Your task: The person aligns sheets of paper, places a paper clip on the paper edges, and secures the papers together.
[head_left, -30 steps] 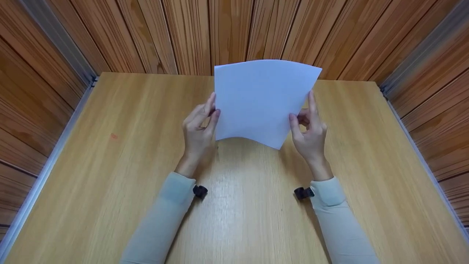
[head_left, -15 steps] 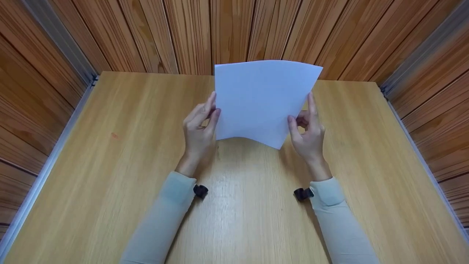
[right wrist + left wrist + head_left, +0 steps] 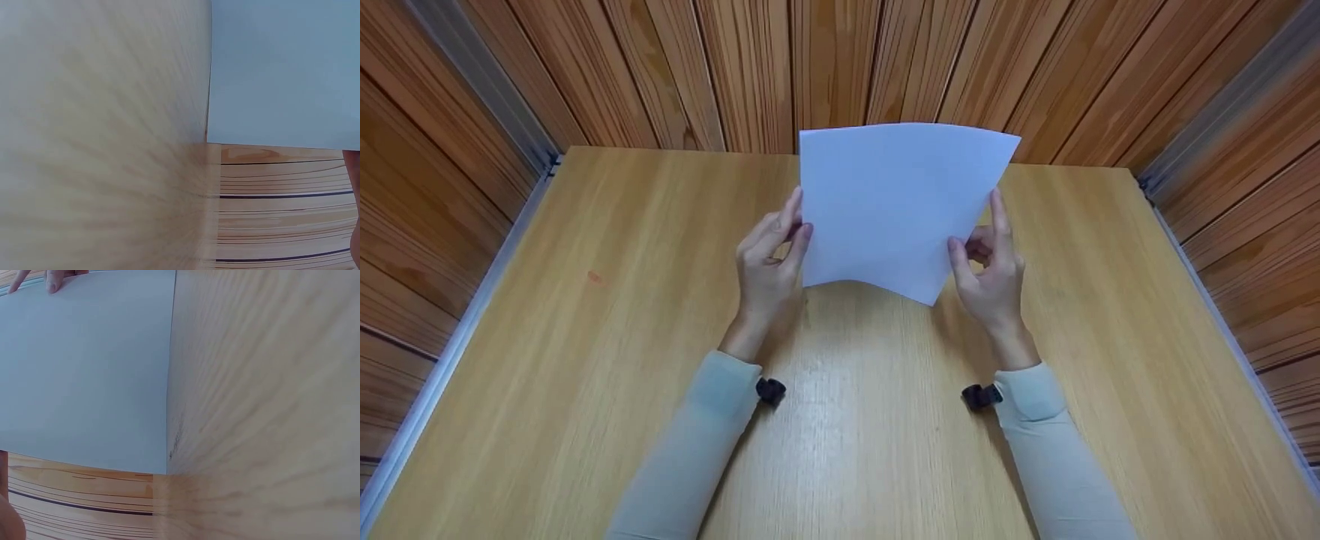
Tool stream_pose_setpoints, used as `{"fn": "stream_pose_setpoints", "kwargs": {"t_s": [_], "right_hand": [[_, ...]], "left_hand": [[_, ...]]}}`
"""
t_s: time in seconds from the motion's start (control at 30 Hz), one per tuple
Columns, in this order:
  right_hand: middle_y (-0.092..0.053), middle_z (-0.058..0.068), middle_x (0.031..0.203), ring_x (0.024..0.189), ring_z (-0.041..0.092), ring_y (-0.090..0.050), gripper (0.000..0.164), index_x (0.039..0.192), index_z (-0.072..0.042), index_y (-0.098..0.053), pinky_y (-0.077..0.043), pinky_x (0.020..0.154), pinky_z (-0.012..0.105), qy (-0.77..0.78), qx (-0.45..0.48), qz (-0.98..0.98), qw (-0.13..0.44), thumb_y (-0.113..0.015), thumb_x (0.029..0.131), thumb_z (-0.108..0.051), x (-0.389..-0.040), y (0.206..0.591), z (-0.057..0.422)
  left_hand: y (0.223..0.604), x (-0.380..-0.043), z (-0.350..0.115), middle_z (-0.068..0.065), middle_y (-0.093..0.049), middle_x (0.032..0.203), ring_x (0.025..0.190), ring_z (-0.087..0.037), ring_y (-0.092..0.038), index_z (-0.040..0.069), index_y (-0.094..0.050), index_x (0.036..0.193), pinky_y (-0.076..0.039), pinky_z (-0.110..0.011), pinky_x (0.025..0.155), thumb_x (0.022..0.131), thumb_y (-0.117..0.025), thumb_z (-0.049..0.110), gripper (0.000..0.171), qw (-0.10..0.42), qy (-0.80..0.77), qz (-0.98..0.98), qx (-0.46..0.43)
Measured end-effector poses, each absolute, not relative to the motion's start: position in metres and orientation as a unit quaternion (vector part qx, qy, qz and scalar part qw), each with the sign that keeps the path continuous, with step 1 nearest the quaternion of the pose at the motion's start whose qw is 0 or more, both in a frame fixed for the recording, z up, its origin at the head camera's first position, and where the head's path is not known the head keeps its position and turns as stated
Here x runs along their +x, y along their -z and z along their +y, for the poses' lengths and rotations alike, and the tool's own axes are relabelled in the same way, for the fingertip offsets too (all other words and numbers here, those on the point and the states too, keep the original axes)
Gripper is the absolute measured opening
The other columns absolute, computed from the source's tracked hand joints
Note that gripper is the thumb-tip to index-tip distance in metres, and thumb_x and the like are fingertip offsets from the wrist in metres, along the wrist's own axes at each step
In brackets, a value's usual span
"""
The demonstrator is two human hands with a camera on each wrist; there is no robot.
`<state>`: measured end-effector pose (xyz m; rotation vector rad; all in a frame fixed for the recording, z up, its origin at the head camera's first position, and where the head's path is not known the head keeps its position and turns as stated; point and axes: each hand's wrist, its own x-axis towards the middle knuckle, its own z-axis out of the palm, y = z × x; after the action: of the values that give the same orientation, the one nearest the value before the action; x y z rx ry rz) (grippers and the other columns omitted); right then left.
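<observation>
A white sheet of paper (image 3: 896, 210), blank on the side facing me, is held up over the table and bows slightly between the hands. The left hand (image 3: 767, 255) pinches its left edge, thumb in front and fingers at the edge. On the other side the right hand (image 3: 992, 270) pinches the right edge between thumb and fingers, with its index finger stretched up along it. In the left wrist view the paper (image 3: 90, 371) stands with its lower edge close to the wood. The right wrist view shows a lower corner of the paper (image 3: 281, 73).
A light wooden table (image 3: 855, 435) lies below, with a small reddish mark (image 3: 595, 277) on its left part. Wooden plank walls (image 3: 832, 67) rise behind it and at both sides. A small black camera (image 3: 770, 391) sits at each wrist.
The right hand has shifted very slightly to the left, its thumb a little further in on the paper. Otherwise the paper and the left hand stay almost still.
</observation>
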<state>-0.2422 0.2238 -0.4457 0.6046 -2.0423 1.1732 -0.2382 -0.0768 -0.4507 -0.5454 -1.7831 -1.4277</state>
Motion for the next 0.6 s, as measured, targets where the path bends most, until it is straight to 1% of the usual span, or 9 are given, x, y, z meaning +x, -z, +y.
{"fn": "stream_pose_setpoints", "kwargs": {"t_s": [0.17,0.4,0.6], "right_hand": [[-0.075,0.019,0.094,0.079,0.024,-0.073,0.077,0.161,0.006,-0.029,-0.058,0.08,0.015,-0.452,0.23,-0.795,0.332,-0.069,0.096,0.009,-0.2414,0.4459,0.2241],[-0.075,0.019,0.094,0.078,0.026,-0.074,0.077,0.161,0.008,-0.026,-0.058,0.08,0.014,-0.45,0.235,-0.796,0.329,-0.069,0.097,0.009,-0.2421,0.4453,0.2248],[-0.077,0.019,0.097,0.079,0.026,-0.074,0.076,0.161,0.008,-0.026,-0.057,0.08,0.014,-0.448,0.236,-0.799,0.324,-0.069,0.098,0.008,-0.2428,0.4451,0.2246]], "left_hand": [[0.4524,-0.2401,-0.0764,-0.013,-0.072,0.096,0.087,-0.023,-0.069,0.001,-0.063,0.144,-0.06,-0.023,0.085,0.1,-0.072,0.0,0.046,0.393,0.552,-0.7,-0.224],[0.4514,-0.2403,-0.0755,-0.01,-0.072,0.098,0.089,-0.023,-0.069,-0.002,-0.061,0.144,-0.06,-0.025,0.086,0.1,-0.071,-0.001,0.046,0.38,0.553,-0.708,-0.22],[0.4514,-0.2393,-0.0764,-0.011,-0.072,0.098,0.089,-0.023,-0.069,-0.002,-0.06,0.145,-0.061,-0.026,0.087,0.1,-0.071,-0.001,0.046,0.377,0.554,-0.71,-0.216]]}}
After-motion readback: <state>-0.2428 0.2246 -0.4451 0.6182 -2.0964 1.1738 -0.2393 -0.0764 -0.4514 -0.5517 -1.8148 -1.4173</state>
